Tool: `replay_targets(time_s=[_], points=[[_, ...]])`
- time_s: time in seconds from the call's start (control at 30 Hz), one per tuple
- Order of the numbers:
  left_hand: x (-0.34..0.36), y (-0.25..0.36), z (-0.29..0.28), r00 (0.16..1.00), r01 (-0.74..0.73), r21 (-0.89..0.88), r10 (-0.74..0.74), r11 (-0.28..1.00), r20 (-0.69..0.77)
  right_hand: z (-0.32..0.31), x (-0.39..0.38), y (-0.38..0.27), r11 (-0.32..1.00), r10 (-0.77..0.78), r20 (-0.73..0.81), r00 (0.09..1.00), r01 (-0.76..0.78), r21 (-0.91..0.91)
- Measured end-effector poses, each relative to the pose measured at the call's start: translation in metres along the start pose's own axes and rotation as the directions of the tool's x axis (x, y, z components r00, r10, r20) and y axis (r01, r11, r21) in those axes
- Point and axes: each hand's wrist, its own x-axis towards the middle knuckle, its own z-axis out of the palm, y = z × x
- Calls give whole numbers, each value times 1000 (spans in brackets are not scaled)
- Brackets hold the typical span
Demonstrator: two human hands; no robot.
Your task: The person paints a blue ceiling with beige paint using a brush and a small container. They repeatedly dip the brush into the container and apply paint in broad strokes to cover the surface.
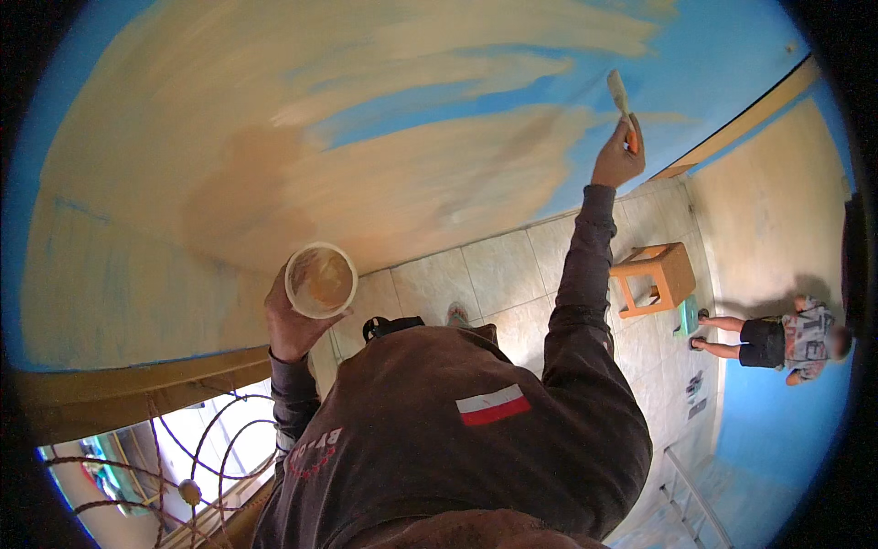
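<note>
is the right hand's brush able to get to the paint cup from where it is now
Probably yes. The right hand holds the paintbrush up against the wall, well apart from the paint cup in the left hand. Nothing lies between them, so either arm looks free to swing across.

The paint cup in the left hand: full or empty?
Partly full: the paint cup shows tan paint inside, below its white rim, held in the left hand.

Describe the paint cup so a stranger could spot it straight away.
Start at the big blue wall half covered in tan paint. Below its tan patch, the left hand holds up a small round cup. It alone is pale-rimmed and filled with tan paint; the right hand holds a brush.
</note>
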Motion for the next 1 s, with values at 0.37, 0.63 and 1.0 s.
replay_targets(time_s=[0.37, 0.63, 1.0], points=[[2, 5, 1, 1000, 9, 23, -9, 1000, -13, 39, -117, -112, 971, -240, 259, 936, 233, 58], [-2, 3, -3, 999, 35, 49, -35, 998, -4, 21, -160, -163, 970, -160, 418, 894, 65, 232], [-3, 14, -7, 1000, -14, 85, 16, 996, -18, 37, -212, -185, 855, -89, 794, 601, -363, 370]])
